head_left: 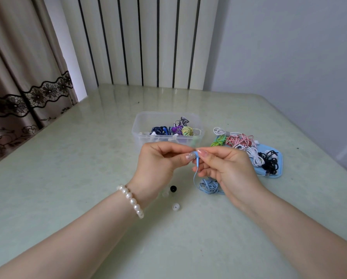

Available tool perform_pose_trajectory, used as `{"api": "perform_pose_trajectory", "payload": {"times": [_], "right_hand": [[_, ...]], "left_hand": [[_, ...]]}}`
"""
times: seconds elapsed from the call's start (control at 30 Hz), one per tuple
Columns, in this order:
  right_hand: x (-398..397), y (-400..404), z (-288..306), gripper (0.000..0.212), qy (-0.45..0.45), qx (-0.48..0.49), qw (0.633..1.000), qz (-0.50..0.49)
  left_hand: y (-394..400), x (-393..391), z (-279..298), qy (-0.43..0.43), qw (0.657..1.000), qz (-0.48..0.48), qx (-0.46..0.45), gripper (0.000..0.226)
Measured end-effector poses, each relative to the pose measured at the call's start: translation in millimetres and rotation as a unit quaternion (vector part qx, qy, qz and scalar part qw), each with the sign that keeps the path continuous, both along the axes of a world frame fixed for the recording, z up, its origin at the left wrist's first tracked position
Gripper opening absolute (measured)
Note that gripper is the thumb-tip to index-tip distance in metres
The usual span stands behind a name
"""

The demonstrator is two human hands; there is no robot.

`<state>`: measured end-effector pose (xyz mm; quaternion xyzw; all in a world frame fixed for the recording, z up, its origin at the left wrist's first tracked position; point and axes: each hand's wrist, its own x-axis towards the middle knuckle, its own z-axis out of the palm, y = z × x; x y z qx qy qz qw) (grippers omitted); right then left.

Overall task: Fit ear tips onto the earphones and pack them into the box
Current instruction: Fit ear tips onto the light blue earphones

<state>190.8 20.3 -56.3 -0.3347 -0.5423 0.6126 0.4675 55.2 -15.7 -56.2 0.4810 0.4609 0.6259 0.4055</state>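
Two hands meet just above the table (pixel 67 178), fingertips almost touching. Her right hand (pixel 227 168) pinches a light-blue earphone (pixel 197 158) between thumb and forefinger, its stem running nearly upright and the bud end uppermost, aimed across toward the other hand. Her left hand (pixel 160 160) has thumb and forefinger closed at that bud end, seemingly on an ear tip, though the piece itself is too small and too hidden to make out. So the fitting, I'd judge, goes sideways: left hand pushes rightward onto the bud while the right holds the stem steady.

From the stem the blue cable (pixel 209 186) drops down to a loose coil on the table just beneath the right palm. Near the left wrist lie spare tips: a black ear tip (pixel 173 189) and a white ear tip (pixel 176 207). Beyond the hands stands the clear box (pixel 146 121), already holding several coiled sets; to its right, a blue tray (pixel 279 158) carries more bundled earphones waiting.
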Motion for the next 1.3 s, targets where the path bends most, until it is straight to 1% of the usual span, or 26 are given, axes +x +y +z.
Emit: {"api": "perform_pose_trajectory", "payload": {"times": [0.07, 0.13, 0.2, 0.23, 0.33, 0.43, 0.53, 0.63, 0.83, 0.9, 1.13, 1.3], "right_hand": [[0.1, 0.1, -0.4, 0.011, 0.004, -0.032, 0.999, 0.005], [-0.4, -0.3, -0.2, 0.009, 0.01, -0.065, 0.998, 0.016], [-0.8, -0.5, 0.0, 0.009, 0.017, -0.09, 0.996, 0.022], [-0.9, -0.4, 0.1, 0.009, 0.02, -0.096, 0.995, 0.023], [-0.2, -0.2, 0.0, 0.01, 0.021, -0.086, 0.996, 0.019], [0.5, -0.9, 0.5, 0.011, 0.016, -0.05, 0.999, 0.012], [-0.3, -1.6, 1.2, 0.013, 0.021, -0.022, 1.0, -0.002], [0.0, -1.6, 1.5, 0.015, 0.021, 0.002, 0.999, -0.025], [3.1, -0.7, 2.5, 0.015, 0.01, 0.017, 0.999, -0.04], [4.2, 0.3, 2.7, 0.017, 0.003, 0.026, 0.999, -0.045], [4.2, 2.1, 2.3, 0.017, -0.016, 0.052, 0.997, -0.059], [5.6, 4.3, 2.5, 0.017, -0.058, 0.06, 0.993, -0.078]], "left_hand": [[1.7, 0.0, -2.7, 0.021, 0.999, 0.008, 0.024, 0.018], [3.4, -1.0, -6.7, 0.069, 0.995, 0.033, 0.066, 0.021], [3.6, -1.2, -9.4, 0.116, 0.987, 0.052, 0.097, 0.017], [4.0, -1.3, -10.2, 0.124, 0.986, 0.056, 0.099, 0.018], [4.5, -0.3, -7.8, 0.079, 0.994, 0.046, 0.057, 0.023], [4.4, -0.6, -4.9, 0.039, 0.998, 0.044, 0.02, 0.017], [2.2, 0.1, -2.3, 0.021, 0.999, 0.033, 0.006, 0.012], [2.2, 1.2, -2.5, 0.004, 1.0, 0.03, 0.0, 0.015], [0.4, 5.9, -4.0, 0.027, 1.0, 0.001, 0.004, 0.029], [0.2, 6.8, -4.4, 0.027, 1.0, -0.007, 0.003, 0.031], [1.5, 4.0, -4.7, -0.009, 0.999, -0.04, -0.03, 0.025], [2.5, 4.4, -7.5, 0.017, 0.998, -0.052, -0.038, 0.023]]}}
